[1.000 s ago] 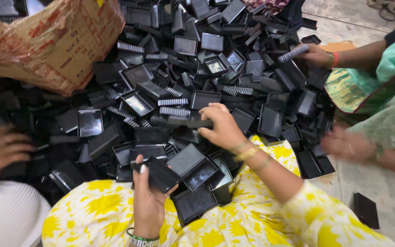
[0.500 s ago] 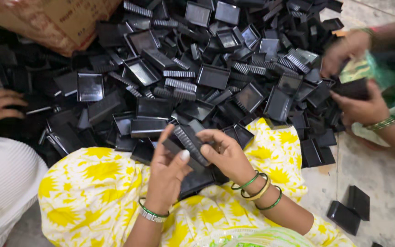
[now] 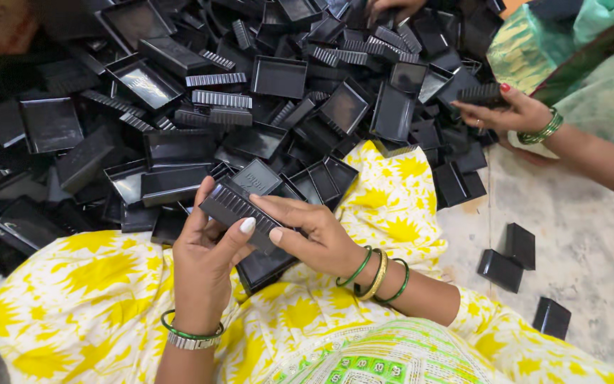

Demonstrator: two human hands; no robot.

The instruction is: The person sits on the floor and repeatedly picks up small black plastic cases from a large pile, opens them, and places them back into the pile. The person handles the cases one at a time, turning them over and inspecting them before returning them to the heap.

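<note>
On the floor (image 3: 591, 235) before you lies a heap of black plastic trays (image 3: 278, 78). Your left hand (image 3: 204, 259) and right hand (image 3: 314, 231) both grip one ribbed black piece (image 3: 239, 212) over your lap. It looks light, stiff and smooth; hold it by the long edges.

Yellow-and-white floral dress — green and gold bangles on the right wrist, green and silver on the left.
</note>
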